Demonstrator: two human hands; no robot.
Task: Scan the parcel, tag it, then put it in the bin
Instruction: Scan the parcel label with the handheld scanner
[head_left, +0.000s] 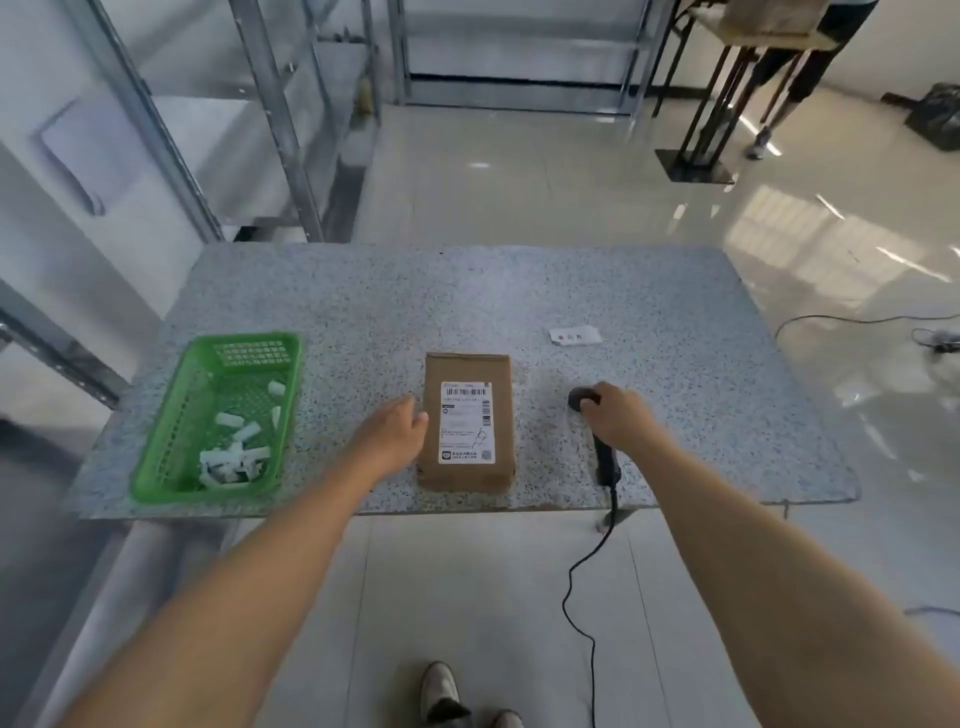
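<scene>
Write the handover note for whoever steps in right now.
Left hand: open, at the left edge of the parcel, not gripping it.
Right hand: on the scanner, which lies on the table.
Parcel: flat on the table, label up.
Green bin: left, holding white scraps only.
Tag: far right of the parcel.
Done: nothing that shows.
Left: scan, tag, bin.

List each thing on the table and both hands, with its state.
Parcel: flat, label up.
Scanner: lying on table, cord hanging.
Green basket: holds white scraps.
Paper tag: loose, beyond parcel.
Left hand: open beside parcel.
Right hand: on scanner.
</scene>
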